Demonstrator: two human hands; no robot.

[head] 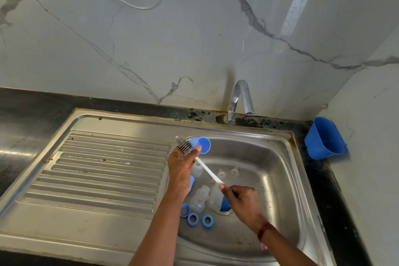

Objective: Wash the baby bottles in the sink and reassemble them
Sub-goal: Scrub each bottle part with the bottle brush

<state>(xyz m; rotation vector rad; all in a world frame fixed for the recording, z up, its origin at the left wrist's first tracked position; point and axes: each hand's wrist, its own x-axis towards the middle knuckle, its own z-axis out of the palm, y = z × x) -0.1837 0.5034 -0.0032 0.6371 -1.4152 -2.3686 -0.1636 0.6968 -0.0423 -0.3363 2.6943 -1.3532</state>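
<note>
The left hand [181, 166] grasps a blue cap [204, 144] between thumb and fingers. The right hand [244, 203] pinches the end of a white brush [207, 169], whose bristles lie against the cap just beside the left fingers. Below both grips, clear bottles [199, 197] and blue rings [193, 219] lie in the sink [269, 157].

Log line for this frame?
left hand: holds blue cap | right hand: holds brush handle | brush head: against cap's outside | sink: bottles, rings loose | step: scrubbing
</note>
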